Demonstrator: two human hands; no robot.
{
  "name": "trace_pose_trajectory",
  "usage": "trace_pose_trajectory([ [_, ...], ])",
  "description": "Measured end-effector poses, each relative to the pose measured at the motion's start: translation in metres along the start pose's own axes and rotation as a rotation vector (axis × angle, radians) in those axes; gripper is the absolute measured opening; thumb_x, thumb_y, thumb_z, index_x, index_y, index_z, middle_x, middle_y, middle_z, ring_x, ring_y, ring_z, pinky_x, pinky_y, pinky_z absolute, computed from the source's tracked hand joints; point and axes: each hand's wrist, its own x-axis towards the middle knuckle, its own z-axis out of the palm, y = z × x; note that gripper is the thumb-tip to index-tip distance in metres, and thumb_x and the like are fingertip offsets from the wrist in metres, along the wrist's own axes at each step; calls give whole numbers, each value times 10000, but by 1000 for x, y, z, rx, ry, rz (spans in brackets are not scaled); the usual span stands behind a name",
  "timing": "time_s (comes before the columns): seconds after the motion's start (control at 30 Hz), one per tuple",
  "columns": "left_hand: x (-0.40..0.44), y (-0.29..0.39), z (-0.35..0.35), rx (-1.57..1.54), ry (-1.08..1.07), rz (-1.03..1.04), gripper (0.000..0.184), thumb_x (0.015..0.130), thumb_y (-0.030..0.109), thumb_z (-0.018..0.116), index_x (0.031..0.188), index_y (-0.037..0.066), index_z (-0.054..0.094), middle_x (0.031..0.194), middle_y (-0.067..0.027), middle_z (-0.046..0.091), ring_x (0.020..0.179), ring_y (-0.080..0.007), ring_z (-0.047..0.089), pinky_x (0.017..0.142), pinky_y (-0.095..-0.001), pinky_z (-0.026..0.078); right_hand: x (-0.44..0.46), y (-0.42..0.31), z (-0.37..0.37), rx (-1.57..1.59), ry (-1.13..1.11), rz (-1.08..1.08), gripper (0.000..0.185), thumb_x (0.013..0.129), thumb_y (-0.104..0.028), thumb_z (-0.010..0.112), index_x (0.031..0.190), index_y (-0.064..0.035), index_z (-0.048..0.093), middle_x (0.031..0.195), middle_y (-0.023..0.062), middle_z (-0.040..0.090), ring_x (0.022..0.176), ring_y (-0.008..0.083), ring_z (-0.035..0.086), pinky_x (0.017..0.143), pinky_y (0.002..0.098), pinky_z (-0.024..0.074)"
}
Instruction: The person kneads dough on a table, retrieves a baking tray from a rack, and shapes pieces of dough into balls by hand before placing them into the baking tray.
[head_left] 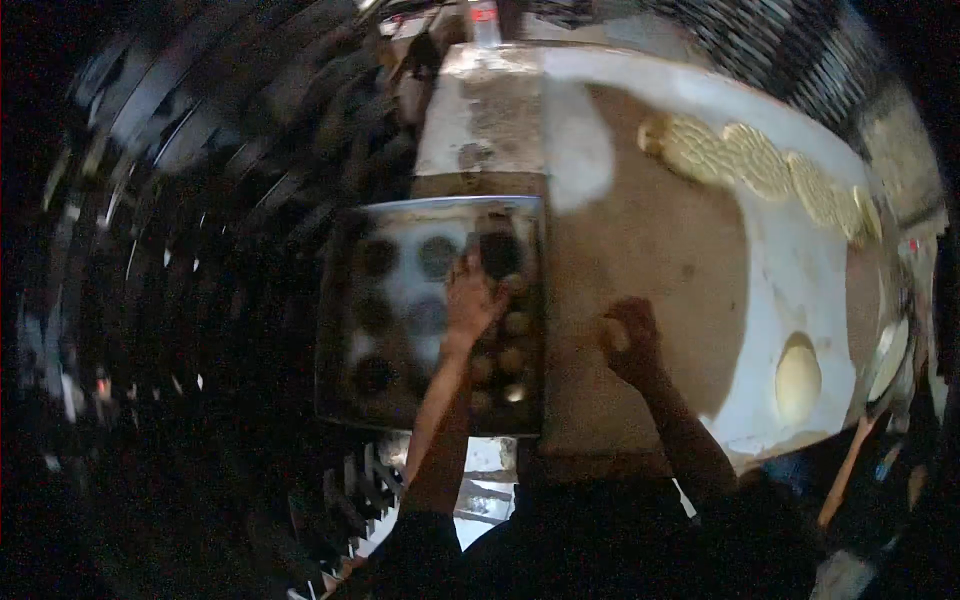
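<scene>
My left hand (472, 303) is over a dark-rimmed metal tray (345, 215), its fingers stretched out and spread beside a row of small dough balls (512, 358). Dark round spots (377, 257) mark the tray's surface; blur hides whether they are hollows or stains. To the right, above the brown part of the table, my right hand (638, 338) is curled around a small pale dough ball (614, 336). Its fingers are partly in shadow.
Several flattened dough rounds with a pressed pattern (757, 160) lie along the far right of the table (800, 270). Nearer on the right is a larger oval dough lump (798, 384). Another person's arm (846, 470) shows at the lower right edge.
</scene>
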Motion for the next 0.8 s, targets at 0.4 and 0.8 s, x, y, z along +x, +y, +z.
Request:
trace_pose_trajectory([
  [0.4,316,185,281,-652,-93,-123,495,863,399,692,1219,65,613,1127,-156,669,1021,-249,639,846,-385,525,-252,120,-174,-187,-842,757,171,832,-187,680,840,-48,580,777,134,585,727,305,575,684,445,464],
  [0.8,408,207,304,66,36,-303,573,867,481,631,1156,-13,612,1183,-274,620,1099,-419,591,958,-463,459,-271,93,-192,53,-76,881,195,898,-214,586,866,-24,617,913,164,623,902,344,583,936,507,362],
])
